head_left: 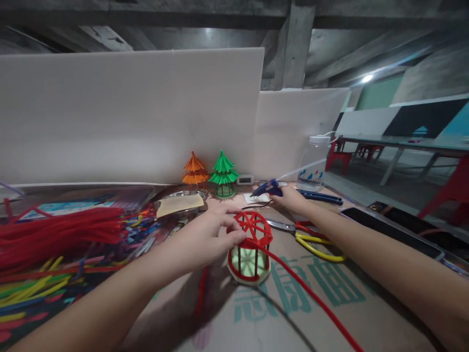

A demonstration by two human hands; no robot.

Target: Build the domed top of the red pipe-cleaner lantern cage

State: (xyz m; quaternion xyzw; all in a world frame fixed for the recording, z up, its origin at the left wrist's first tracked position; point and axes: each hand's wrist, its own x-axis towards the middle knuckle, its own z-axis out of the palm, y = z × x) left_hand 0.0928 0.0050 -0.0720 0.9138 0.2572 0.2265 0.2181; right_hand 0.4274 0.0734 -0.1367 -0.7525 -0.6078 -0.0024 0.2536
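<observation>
A small round pavilion-like frame (252, 266) stands on the cardboard, with a pale base, dark posts and a red spoked top. My left hand (220, 227) pinches a red pipe cleaner (308, 291) against the top's near rim. The long free end of that pipe cleaner runs toward the lower right. Farther back, my right hand (289, 199) is closed around a dark blue hot glue gun (269, 188), whose nozzle points left above a small white pad (256, 198). Part of the gun's handle is hidden by the fingers.
Orange (194, 171) and green (223, 173) tiered pavilion models stand at the back. Scissors (315, 239) lie beside the frame. Many pipe cleaners (62, 230) are heaped at left. A metal dish (200, 195), a clear bottle (313, 164) and a phone (392, 232) are around the cardboard.
</observation>
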